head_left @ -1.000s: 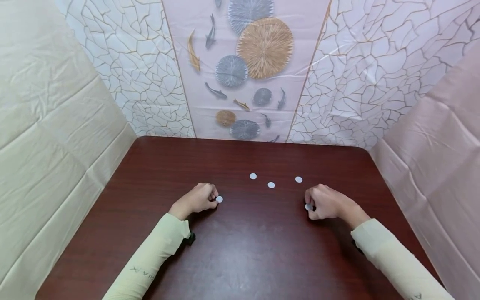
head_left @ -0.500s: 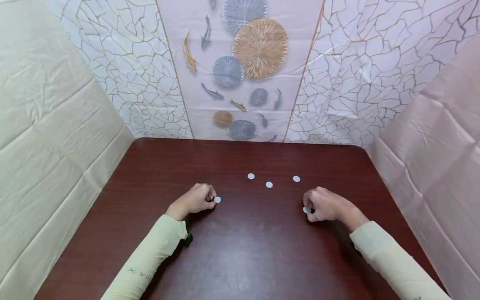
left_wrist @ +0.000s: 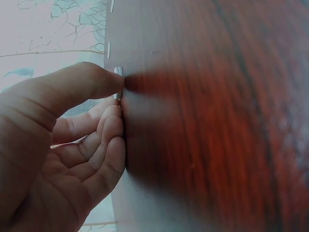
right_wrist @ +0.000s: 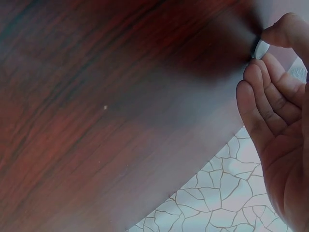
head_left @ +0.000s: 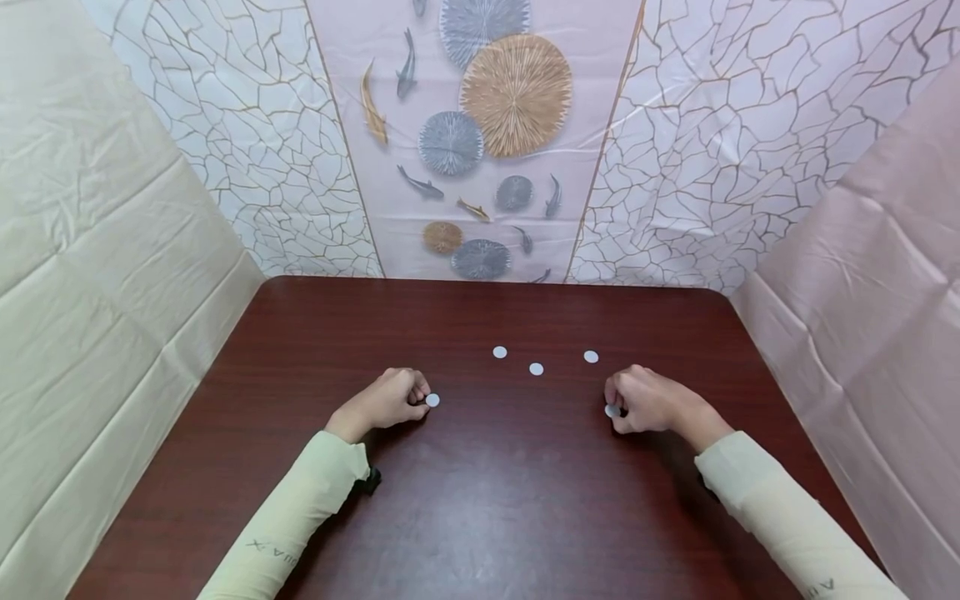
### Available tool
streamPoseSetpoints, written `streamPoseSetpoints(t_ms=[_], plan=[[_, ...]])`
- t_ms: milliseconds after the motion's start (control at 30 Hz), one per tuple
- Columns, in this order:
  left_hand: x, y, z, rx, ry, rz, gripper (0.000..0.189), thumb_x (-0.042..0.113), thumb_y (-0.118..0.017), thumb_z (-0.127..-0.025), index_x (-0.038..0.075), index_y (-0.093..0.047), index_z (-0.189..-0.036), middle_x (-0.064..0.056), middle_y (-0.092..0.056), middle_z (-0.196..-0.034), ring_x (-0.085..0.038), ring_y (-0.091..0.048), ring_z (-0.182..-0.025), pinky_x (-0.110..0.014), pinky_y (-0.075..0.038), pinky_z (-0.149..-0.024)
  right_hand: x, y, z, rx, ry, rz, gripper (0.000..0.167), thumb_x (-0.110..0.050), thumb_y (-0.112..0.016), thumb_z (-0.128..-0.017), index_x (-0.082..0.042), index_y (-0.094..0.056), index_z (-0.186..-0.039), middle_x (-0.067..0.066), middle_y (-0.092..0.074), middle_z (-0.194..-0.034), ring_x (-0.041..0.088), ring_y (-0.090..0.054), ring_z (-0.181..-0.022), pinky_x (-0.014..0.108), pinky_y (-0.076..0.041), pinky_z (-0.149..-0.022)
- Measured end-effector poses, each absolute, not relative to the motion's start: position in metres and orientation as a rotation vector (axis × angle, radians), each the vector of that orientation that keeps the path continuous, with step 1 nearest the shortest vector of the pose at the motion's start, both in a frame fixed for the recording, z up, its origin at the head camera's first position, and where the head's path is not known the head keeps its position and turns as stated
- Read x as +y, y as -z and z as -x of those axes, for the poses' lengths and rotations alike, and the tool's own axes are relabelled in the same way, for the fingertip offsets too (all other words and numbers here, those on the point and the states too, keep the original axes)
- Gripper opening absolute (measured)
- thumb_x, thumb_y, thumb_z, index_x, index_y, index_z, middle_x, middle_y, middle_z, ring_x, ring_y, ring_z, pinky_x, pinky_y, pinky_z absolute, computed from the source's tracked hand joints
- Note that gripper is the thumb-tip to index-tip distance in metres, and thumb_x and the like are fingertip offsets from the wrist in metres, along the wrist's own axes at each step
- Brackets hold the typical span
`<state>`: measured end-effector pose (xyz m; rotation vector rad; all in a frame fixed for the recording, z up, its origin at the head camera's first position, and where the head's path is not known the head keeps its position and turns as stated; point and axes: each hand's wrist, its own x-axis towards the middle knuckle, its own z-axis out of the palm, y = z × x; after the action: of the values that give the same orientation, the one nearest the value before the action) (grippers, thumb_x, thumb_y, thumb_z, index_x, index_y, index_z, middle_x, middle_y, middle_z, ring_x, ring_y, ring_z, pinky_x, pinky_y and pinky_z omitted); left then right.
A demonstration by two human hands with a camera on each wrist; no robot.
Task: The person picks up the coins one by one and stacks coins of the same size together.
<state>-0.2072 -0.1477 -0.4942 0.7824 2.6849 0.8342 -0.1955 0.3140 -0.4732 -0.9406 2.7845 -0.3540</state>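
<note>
On the left of the dark red-brown table [head_left: 480, 483], my left hand [head_left: 386, 400] pinches a small white disc [head_left: 432, 400] between thumb and fingertips. The left wrist view shows this disc [left_wrist: 118, 82] edge-on, low at the tabletop, with the thumb tip against it. To the right, my right hand [head_left: 651, 402] pinches a second white disc [head_left: 612, 411] by its edges. In the right wrist view that disc [right_wrist: 261, 49] looks tilted between thumb and index finger, close over the wood. The other fingers of both hands are bent near the table surface.
Three more white discs lie flat farther back: one [head_left: 500, 352] at left, one [head_left: 536, 368] in the middle, one [head_left: 591, 357] at right, just beyond my right hand. A patterned backdrop [head_left: 517, 167] stands behind the table, with plain cloth [head_left: 97, 333] along the sides.
My right hand dips slightly toward me with its disc, then shifts back away a little. The left hand and the three loose discs keep their places; the head view drifts slightly.
</note>
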Motion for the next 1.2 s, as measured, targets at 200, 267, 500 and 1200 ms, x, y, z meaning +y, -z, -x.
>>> streamPoseSetpoints(t_ms=[200, 267, 500, 1200], plan=[[-0.152, 0.493, 0.209, 2.665, -0.837, -0.842, 0.017, 0.006, -0.079, -0.089, 0.001, -0.071, -0.103, -0.006, -0.071, -0.096, -0.014, -0.067, -0.089, -0.026, -0.057, -0.082, 0.314, 0.472, 0.2, 2.769, 0.362, 0.875, 0.01, -0.012, -0.078, -0.08, -0.011, -0.071, -0.087, -0.006, -0.063, -0.076, 0.002, -0.053, -0.065, 0.021, -0.048, -0.062], [-0.154, 0.49, 0.21, 2.649, -0.831, -0.844, 0.02, 0.007, -0.079, -0.089, 0.001, -0.071, -0.106, -0.006, -0.071, -0.098, -0.015, -0.068, -0.091, -0.028, -0.058, -0.083, 0.314, 0.472, 0.201, 2.759, 0.367, 0.869, 0.01, -0.012, -0.078, -0.08, -0.01, -0.071, -0.088, -0.005, -0.064, -0.076, 0.002, -0.054, -0.066, 0.022, -0.049, -0.063], [-0.148, 0.469, 0.219, 2.637, -0.765, -0.859, 0.027, 0.01, -0.079, -0.092, -0.001, -0.07, -0.115, -0.01, -0.073, -0.106, -0.019, -0.069, -0.098, -0.034, -0.059, -0.089, 0.314, 0.472, 0.203, 2.749, 0.355, 0.849, 0.011, -0.013, -0.079, -0.082, -0.01, -0.072, -0.089, -0.005, -0.066, -0.079, 0.002, -0.057, -0.07, 0.023, -0.052, -0.065], [-0.043, 0.433, 0.262, 2.651, -0.38, -1.072, 0.036, 0.015, -0.075, -0.097, 0.0, -0.066, -0.128, -0.012, -0.068, -0.118, -0.025, -0.065, -0.109, -0.038, -0.056, -0.097, 0.314, 0.467, 0.202, 2.708, 0.369, 0.807, 0.013, -0.013, -0.081, -0.083, -0.008, -0.073, -0.092, -0.002, -0.07, -0.083, 0.005, -0.062, -0.074, 0.024, -0.054, -0.068]])
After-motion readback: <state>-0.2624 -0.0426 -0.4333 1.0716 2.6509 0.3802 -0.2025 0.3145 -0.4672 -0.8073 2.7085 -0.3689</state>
